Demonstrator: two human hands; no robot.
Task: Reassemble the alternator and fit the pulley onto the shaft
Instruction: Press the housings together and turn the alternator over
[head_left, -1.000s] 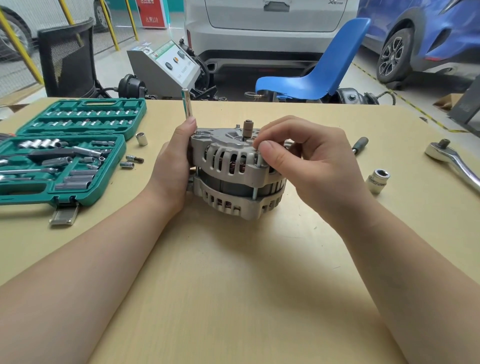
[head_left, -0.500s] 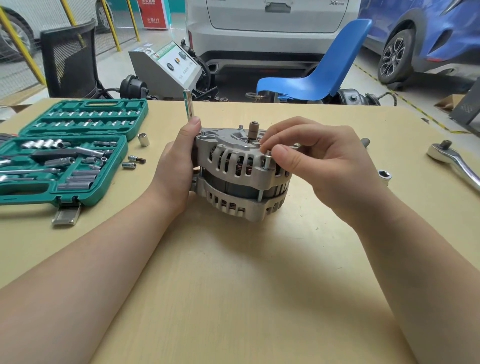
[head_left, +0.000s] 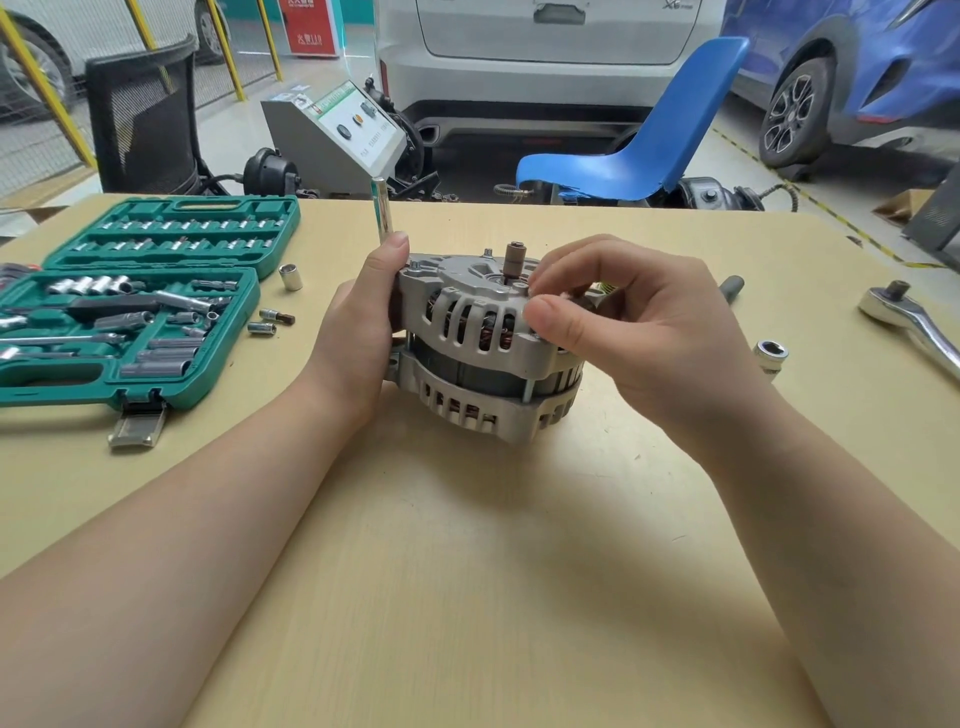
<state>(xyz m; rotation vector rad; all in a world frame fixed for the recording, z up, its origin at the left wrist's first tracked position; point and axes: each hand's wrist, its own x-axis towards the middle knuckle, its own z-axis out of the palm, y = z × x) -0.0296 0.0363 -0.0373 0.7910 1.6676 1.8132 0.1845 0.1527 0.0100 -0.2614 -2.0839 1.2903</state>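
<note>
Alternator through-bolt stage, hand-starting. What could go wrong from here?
1. The right hand pinches a through-bolt at the alternator rim; a gap shows between the two housing halves, so the bolt may cross-thread if they are misaligned.
2. The left hand steadies the housing while also holding a long socket; the grip may slip.
3. Loose sockets lie on the table near the right forearm and could get knocked off.
</note>
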